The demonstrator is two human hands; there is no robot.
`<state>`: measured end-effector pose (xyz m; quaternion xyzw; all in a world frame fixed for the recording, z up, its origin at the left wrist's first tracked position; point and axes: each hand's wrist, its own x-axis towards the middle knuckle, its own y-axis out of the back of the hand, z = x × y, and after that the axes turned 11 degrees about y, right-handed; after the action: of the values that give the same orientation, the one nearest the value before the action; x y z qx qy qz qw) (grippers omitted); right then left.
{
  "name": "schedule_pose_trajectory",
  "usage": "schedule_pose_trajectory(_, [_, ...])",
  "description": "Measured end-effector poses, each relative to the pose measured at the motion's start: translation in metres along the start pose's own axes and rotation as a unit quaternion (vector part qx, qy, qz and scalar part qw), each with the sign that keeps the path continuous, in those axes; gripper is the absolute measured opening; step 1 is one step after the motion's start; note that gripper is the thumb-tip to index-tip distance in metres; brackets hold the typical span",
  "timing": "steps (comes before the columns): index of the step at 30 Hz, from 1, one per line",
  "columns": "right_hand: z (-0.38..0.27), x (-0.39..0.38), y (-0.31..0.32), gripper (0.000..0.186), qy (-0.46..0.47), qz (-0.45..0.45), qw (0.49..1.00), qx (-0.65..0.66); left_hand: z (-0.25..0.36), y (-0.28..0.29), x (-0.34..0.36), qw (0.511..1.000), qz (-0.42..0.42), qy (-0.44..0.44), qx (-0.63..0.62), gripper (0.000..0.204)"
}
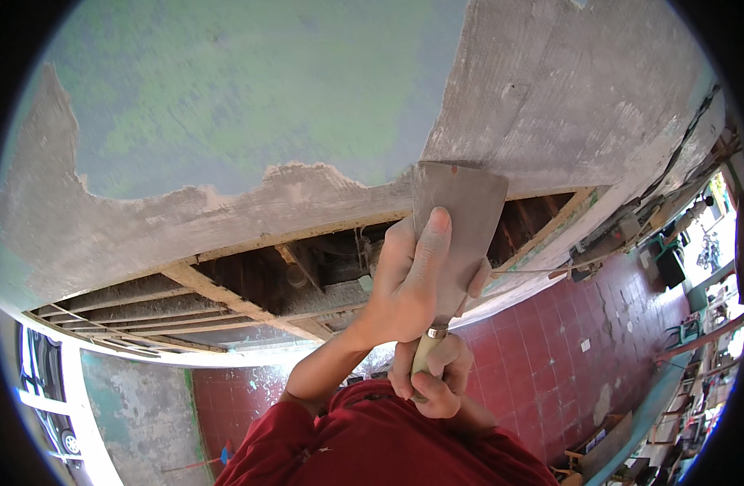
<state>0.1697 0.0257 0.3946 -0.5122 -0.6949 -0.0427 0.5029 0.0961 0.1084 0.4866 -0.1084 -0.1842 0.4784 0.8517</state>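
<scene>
A wide steel scraper [473, 219] with a pale green handle rests its edge on the patchy ceiling surface [550, 97], at the border between bare grey plaster and pale green-blue paint [250, 89]. My left hand [408, 275] grips the blade, its thumb on the near face and fingertips round the right edge. Lower down, my right hand [433, 373] is wrapped round the handle.
Behind my hands is an open ceiling section with wooden beams [210, 296] and dark cavities. Far below lie a red tiled floor [566, 340] and a stained grey patch [145, 413]. Furniture and clutter [668, 263] stand at the right; a car [44, 364] shows at the left.
</scene>
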Motion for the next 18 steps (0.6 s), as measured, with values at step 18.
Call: schedule_pose_trajectory(18, [-0.001, 0.012, 0.004, 0.012, 0.039, -0.026, 0.994, -0.103, 0.003, -0.004, 0.003, 0.999, -0.011, -0.001, -0.03, 0.043])
